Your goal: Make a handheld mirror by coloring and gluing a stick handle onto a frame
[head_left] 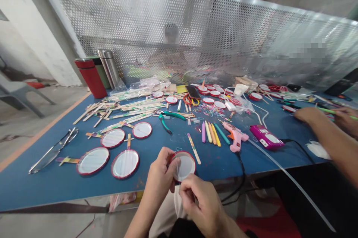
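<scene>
Right hand (203, 202), fingers pinching clear strand (176, 169) taut against red-rimmed disc (186, 166), gripped for steadiness in left hand (160, 174).

bare left hand (161, 171) and right hand (201, 202), both forearms bare; at six o'clock a dark top (184, 231), with plain pale beige clothing (165, 215) just beyond it over the lap.

**Head-worn view, facing forward and down.**
Looks from the near edge of the desk (84, 189) across its length to the perforated screen (156, 18) beyond; the left hand (160, 173) and right hand (201, 202) sit closest, at bottom centre, with the far desk items smaller.
</scene>
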Tool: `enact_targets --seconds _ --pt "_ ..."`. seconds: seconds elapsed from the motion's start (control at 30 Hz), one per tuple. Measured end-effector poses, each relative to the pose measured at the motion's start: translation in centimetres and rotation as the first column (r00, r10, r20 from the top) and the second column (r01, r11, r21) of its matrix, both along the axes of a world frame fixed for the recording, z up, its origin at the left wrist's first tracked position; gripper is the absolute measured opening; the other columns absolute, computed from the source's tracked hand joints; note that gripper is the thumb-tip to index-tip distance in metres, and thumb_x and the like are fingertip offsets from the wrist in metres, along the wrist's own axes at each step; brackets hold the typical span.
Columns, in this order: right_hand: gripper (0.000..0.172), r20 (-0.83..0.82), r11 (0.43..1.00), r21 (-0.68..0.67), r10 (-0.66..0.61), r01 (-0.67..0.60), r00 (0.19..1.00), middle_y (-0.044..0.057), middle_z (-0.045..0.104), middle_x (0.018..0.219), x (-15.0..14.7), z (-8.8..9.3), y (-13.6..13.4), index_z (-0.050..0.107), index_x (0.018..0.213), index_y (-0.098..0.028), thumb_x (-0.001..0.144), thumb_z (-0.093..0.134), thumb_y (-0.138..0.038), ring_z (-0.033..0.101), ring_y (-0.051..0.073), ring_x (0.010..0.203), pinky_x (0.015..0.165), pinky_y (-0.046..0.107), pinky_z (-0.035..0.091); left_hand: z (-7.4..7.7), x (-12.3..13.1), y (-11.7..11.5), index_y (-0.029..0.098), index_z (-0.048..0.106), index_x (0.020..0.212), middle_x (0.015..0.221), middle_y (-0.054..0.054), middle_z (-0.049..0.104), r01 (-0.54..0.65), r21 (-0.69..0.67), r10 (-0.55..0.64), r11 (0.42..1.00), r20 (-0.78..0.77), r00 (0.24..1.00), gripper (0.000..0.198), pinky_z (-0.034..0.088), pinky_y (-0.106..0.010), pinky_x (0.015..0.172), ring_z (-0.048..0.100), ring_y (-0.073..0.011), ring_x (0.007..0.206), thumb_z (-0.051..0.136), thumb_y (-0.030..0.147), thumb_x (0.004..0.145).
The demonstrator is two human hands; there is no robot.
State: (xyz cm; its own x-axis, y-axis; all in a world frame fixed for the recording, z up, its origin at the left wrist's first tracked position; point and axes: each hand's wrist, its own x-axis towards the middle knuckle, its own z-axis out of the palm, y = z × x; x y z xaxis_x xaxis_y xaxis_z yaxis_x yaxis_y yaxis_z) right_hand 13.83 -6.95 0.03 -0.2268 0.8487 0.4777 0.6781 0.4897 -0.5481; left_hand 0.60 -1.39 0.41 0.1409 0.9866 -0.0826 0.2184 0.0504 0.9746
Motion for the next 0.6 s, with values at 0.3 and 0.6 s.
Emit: enact_targets --seconds 0.3,0.6 --pt "0.023 0.010 0.997 0.080 -0.014 0.013 1.000 -0.003 0.056 0.053 -1.1 0.9 0.5 0.052 0.064 -0.020 0.078 0.040 -0.007 0.051 0.008 0.044 0.046 0.019 0.032 0.2 0.1 0.2 0.023 0.045 0.074 0.053 0.009 0.047 -0.046 0.116 0.067 0.992 -0.185 0.980 0.014 0.035 -0.020 0.046 0.047 -0.0101 0.045 0.053 0.034 0.077" --pt "0.014 -0.317 0.941 -0.302 -0.252 0.154 0.915 -0.001 0.059 0.054 -0.2 -2.2 -0.1 0.057 0.065 -0.020 0.077 0.050 -0.020 0.054 0.009 0.045 0.043 0.017 0.036 -0.1 0.1 0.0 0.026 0.038 0.085 0.046 0.013 0.048 -0.024 -0.124 0.048 0.992 0.195 0.980 0.023 0.031 -0.018 0.024 0.048 -0.0120 0.026 0.053 0.044 0.081"
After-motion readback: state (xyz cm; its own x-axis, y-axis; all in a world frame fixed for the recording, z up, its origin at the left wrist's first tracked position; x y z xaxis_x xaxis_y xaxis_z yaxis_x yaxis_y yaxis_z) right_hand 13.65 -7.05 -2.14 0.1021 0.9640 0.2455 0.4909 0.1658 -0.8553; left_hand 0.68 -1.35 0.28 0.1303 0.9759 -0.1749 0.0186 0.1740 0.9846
